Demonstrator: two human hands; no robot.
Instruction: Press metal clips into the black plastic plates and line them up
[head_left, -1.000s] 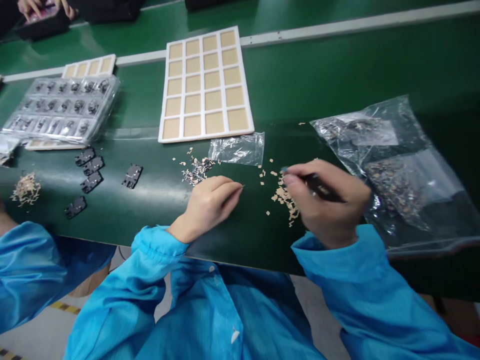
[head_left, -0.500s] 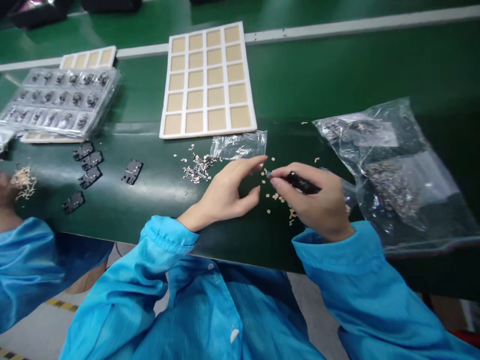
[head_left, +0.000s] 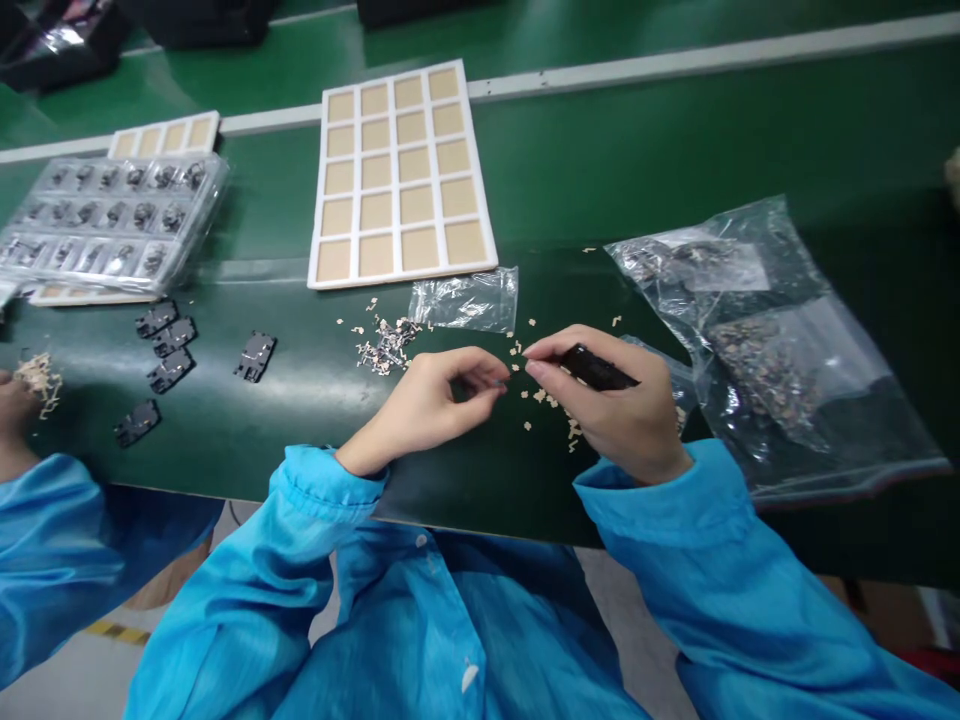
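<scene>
I'm holding the black part [head_left: 598, 368] in my curled right hand [head_left: 637, 425], thumb and index tips nearly meeting beside the tan bits [head_left: 541, 396]; my left hand [head_left: 424, 403] is making a loose pinch, and I can't tell whether it's gripping anything. The part is looking light, stiff and slick, probably best held by its edges, and my fingers are hiding its underside.

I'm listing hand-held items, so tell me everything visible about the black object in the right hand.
The black object is dark, elongated and slightly glossy, perhaps plastic; its parts and markings are too unclear to read. It lies slanted in the right hand, between index finger and thumb, over the green table near scattered beige pieces. The hand hides some of it.
</scene>
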